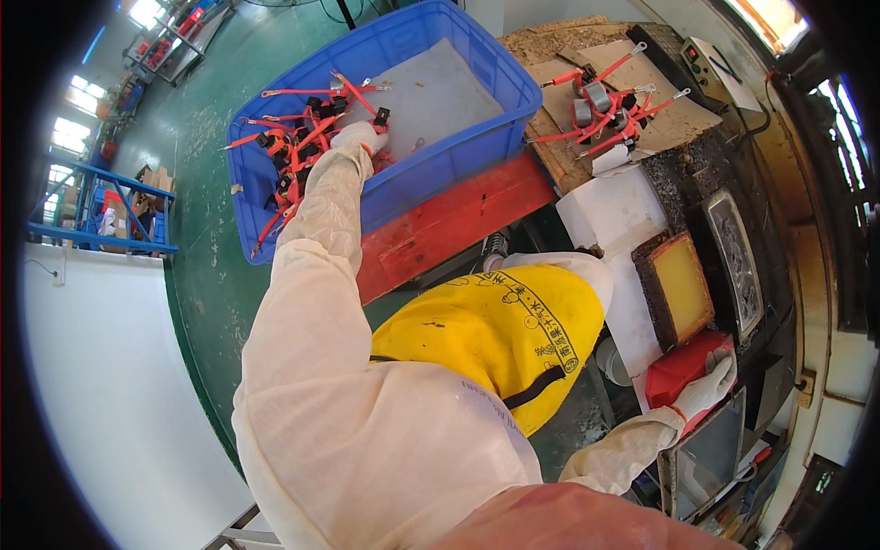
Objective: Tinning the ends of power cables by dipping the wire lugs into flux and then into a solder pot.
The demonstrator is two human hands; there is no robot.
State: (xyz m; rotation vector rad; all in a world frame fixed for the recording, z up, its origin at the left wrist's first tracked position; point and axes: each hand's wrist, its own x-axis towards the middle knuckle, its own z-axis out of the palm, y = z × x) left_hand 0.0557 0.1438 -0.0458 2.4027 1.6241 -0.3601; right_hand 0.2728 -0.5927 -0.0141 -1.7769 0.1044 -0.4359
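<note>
My left hand point(360, 138), in a white glove, reaches into a blue plastic bin point(449, 139). Its closed fingers meet a red cable point(352, 89) with a black block at its end; the fingertips are partly hidden. Under and beside this hand lies a heap of red cables point(295, 151) with metal ring lugs and black blocks. My right hand point(708, 385), also gloved in white, rests with fingers stretched out on a red, smooth-looking piece point(676, 373) at the bench. What that piece is I cannot tell.
More red cables with grey cylinders point(600, 105) lie on cardboard on the bench. A square yellow-filled tray point(680, 289) stands beside a metal-rimmed tray point(734, 261). A switch box point(720, 78) sits behind. The bin rests by a red plank point(440, 229).
</note>
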